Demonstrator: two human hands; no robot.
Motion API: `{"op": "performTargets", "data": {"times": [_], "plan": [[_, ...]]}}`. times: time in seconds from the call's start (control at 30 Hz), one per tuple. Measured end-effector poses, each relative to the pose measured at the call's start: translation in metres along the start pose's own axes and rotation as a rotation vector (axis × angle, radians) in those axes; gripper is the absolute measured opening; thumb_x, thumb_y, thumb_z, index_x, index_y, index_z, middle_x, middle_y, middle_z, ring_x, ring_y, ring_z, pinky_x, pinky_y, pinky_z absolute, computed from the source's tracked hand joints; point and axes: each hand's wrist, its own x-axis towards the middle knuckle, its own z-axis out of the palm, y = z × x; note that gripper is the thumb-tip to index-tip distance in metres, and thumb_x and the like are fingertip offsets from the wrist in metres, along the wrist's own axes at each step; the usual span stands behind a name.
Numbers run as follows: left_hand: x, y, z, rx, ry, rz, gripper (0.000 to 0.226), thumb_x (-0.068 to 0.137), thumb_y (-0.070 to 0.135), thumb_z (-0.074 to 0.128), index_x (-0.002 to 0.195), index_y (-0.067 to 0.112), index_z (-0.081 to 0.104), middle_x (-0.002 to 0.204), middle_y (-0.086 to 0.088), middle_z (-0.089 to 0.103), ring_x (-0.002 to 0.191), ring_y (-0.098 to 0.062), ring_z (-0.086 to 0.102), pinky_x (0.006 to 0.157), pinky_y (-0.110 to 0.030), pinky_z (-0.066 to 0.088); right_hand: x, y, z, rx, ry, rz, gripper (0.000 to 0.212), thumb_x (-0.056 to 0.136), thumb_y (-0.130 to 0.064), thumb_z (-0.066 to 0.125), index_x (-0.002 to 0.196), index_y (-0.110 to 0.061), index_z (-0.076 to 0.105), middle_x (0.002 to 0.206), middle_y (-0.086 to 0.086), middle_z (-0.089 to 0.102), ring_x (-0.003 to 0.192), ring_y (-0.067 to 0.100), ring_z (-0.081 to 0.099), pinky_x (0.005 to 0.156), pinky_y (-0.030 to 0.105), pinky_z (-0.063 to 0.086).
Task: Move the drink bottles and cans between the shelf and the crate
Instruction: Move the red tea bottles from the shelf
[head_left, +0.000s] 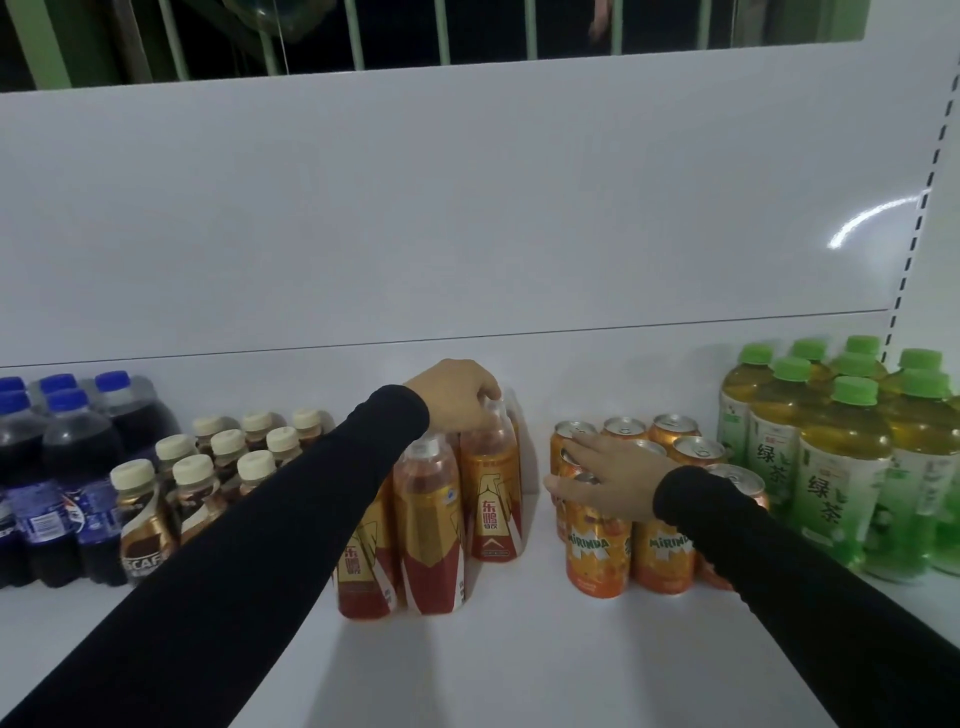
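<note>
Two hands: left hand (457, 395) on bottle (491, 483)

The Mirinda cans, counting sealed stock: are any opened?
Cannot tell for all. The Mirinda cans whose tops show keep pull tabs flat; the right hand covers others.

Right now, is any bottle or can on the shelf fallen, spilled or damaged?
Nothing stands out. All groups stand upright on the shelf. The left hand grips a red-gold bottle; the right hand rests on the orange cans.
</note>
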Motion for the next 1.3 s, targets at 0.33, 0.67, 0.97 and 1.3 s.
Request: {"op": "performTargets", "data": {"times": [0.33, 0.67, 0.97, 1.3], "plan": [[-0.006, -0.003, -0.004, -0.048, 0.027, -0.008, 0.048, 0.096, 0.035, 0.061, 0.141, 0.019, 0.055, 0.136, 0.000, 0.058, 0.116, -0.015, 0.054, 0.092, -0.022, 0.038, 0.000, 0.001, 0.000, -0.002, -0.009, 0.009, 0.093, 0.089, -0.080, 0.022, 0.160, -0.021, 0.011, 0.167, 0.001, 0.005, 0.153, 0.020, 0.008, 0.122, 0.038, 0.009], [-0.029, -0.072, -0.032, -0.186, 0.341, -0.225, 0.048, 0.095, 0.039, 0.064, 0.135, 0.014, 0.060, 0.130, -0.006, 0.063, 0.117, -0.020, 0.058, 0.098, -0.029, 0.042, -0.002, -0.001, -0.001, 0.001, 0.005, 0.001, 0.089, 0.091, -0.077, 0.023, 0.160, -0.021, 0.012, 0.167, 0.000, 0.006, 0.153, 0.019, 0.008, 0.121, 0.036, 0.010], [-0.019, -0.096, -0.016, -0.205, 0.136, -0.479, 0.042, 0.086, 0.051, 0.071, 0.080, 0.010, 0.063, 0.081, -0.001, 0.058, 0.081, -0.020, 0.053, 0.066, -0.028, 0.041, -0.003, -0.004, -0.002, -0.019, 0.012, 0.011, 0.089, 0.090, -0.077, 0.022, 0.160, -0.022, 0.012, 0.167, -0.001, 0.007, 0.153, 0.019, 0.011, 0.121, 0.036, 0.013], [-0.012, -0.088, -0.015, -0.191, 0.149, -0.518, 0.029, 0.074, 0.032, 0.081, 0.065, 0.008, 0.070, 0.062, -0.001, 0.055, 0.061, -0.017, 0.052, 0.052, -0.025, 0.040, -0.004, -0.004, -0.002, -0.024, 0.002, 0.009, 0.090, 0.089, -0.078, 0.021, 0.160, -0.022, 0.012, 0.167, -0.001, 0.006, 0.153, 0.018, 0.011, 0.121, 0.036, 0.012]]}}
